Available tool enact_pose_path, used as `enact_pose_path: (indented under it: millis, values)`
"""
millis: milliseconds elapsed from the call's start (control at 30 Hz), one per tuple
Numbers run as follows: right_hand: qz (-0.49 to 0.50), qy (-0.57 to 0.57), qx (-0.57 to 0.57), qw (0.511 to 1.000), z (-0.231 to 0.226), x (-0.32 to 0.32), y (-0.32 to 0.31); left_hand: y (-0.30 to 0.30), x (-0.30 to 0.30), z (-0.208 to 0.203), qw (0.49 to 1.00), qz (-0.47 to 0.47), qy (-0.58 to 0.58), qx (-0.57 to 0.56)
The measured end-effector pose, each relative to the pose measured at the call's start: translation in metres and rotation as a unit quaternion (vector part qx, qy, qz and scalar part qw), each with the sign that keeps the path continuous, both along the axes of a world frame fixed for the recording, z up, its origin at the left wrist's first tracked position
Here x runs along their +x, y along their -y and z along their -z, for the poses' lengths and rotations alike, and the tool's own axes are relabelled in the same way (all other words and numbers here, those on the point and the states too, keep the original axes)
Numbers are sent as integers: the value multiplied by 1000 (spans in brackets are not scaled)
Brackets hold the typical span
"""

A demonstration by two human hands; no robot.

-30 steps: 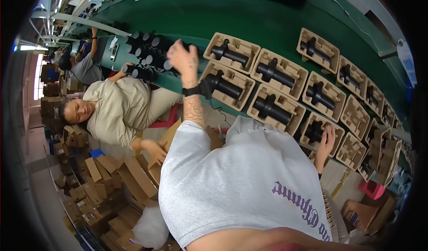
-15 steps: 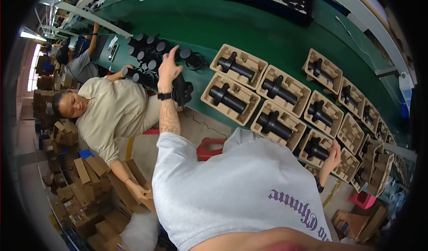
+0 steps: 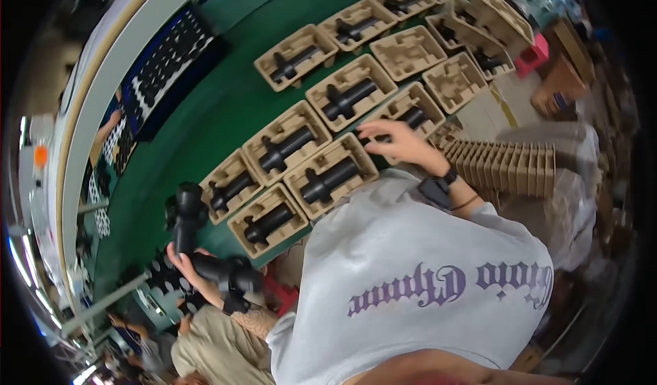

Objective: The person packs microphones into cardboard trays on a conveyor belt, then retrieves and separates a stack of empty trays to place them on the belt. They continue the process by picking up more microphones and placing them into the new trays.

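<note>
My left hand (image 3: 185, 265), at the lower left, is closed around a black tube-shaped device with a wide head (image 3: 189, 203). A second black device (image 3: 226, 272) lies across beside that hand and wrist; whether the hand also grips it is hard to see. My right hand (image 3: 400, 142) is over a brown pulp tray (image 3: 428, 101) with its fingers apart and slightly bent. The black device (image 3: 413, 118) in that tray is partly hidden by the hand. Beside it, a nearer tray (image 3: 366, 169) cradles another black device (image 3: 328, 180).
Rows of pulp trays, most with black devices, cover the green bench (image 3: 246, 114). One tray (image 3: 408, 53) has no device. A blue crate of small round black parts (image 3: 171, 67) stands at the far left. Cardboard dividers (image 3: 503, 166) stand at right. A co-worker in beige (image 3: 219, 344) is at lower left.
My view has swung toward the right, so the trays sit more central. My left hand, spread over the cluster of black devices before, now holds one. My right hand has moved over a tray.
</note>
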State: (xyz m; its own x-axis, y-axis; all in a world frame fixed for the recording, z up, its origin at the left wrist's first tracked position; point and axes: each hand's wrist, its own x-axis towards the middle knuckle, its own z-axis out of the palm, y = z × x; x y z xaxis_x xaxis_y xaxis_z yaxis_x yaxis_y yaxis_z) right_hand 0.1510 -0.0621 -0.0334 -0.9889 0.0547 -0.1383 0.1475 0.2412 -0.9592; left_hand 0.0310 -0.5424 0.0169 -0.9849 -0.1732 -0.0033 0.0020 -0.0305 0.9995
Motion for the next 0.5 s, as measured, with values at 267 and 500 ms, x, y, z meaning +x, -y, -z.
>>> enact_pose_path:
  millis: [267, 500]
  values:
    - [-139, -89, -240, 957, -38, -22, 31, -229, 44, 93, 615, 463, 455, 448]
    - [68, -191, -79, 976, 18, -28, -59, -311, 53, 60, 601, 516, 501, 348]
